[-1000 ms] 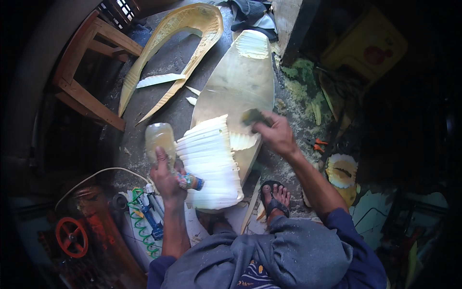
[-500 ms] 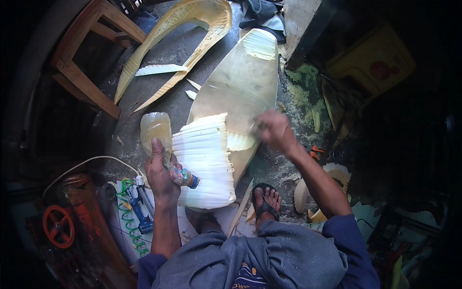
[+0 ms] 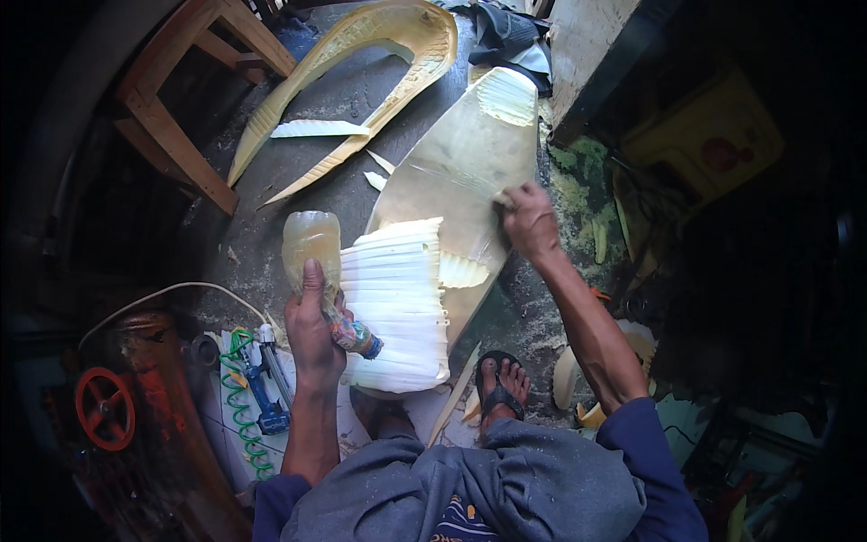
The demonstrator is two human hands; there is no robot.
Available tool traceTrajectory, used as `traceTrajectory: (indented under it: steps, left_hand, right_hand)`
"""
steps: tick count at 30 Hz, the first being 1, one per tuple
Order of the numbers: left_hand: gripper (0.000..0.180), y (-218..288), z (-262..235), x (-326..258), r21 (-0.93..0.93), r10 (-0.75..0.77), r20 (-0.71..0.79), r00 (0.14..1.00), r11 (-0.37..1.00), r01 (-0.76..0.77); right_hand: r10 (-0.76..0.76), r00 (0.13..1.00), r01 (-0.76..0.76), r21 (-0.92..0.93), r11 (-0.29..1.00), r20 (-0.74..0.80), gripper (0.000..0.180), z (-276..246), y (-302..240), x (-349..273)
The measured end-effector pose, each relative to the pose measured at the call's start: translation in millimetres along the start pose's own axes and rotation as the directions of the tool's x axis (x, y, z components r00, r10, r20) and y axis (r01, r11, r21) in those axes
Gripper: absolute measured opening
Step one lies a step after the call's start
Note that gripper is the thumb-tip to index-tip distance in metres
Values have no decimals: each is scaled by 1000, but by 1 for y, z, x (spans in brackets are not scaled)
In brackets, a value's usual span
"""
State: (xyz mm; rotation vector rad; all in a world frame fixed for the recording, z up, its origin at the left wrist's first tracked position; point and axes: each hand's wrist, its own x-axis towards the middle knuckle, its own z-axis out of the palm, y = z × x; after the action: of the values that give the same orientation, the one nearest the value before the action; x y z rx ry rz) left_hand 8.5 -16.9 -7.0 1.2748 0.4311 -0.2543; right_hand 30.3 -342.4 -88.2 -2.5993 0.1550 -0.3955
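Down on the concrete floor (image 3: 361, 90), the person sits over a long tan boat-shaped panel (image 3: 461, 172) with a white ribbed sheet (image 3: 397, 307) lying across its near end. The left hand (image 3: 312, 325) is wrapped around a clear plastic bottle (image 3: 312, 248) of amber liquid, thumb laid along its side and fingers curled shut, the capped neck pointing back toward the body beside the ribbed sheet. The right hand (image 3: 528, 221) is pressed onto the panel's right edge, fingers bunched on something small and pale; whether that is a pad or a scrap I cannot tell.

To rub the surface well, I would judge that even pressure and long strokes following the panel's length matter most, with the bottle kept level so nothing spills onto the ribbed sheet.

As for packages, the bottle carries a crumpled multicoloured label (image 3: 348, 334) near its blue cap. A yellow box-like container (image 3: 713, 135) with a red mark sits in shadow at upper right. A wooden stool (image 3: 181, 117) stands at upper left.
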Motion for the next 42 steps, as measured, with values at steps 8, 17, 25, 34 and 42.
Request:
traceTrajectory:
  steps: [8,17,25,34,42]
  left_hand:
    - [47,8,-3,4,-307,-12,-65,998,952,-9]
    - [55,23,-3,9,-451,65,-34,997,889,-73]
    - [51,30,-6,5,-428,50,-48,998,902,-66]
    - [57,-7,-8,19,208,110,-163,980,975,-75]
    - [69,-33,-40,36,686,-48,-25,999,725,51]
  right_hand:
    - [-41,927,-148,464,873,372,31,-31,-72,-85]
    - [8,604,-686,514,515,797,37,-23,-148,-89]
    - [-12,568,-779,542,314,823,29,-22,-168,-86]
    - [-302,623,-765,642,-44,721,25,-37,-161,-73]
    - [-6,926,-126,324,937,378,22,45,-50,101]
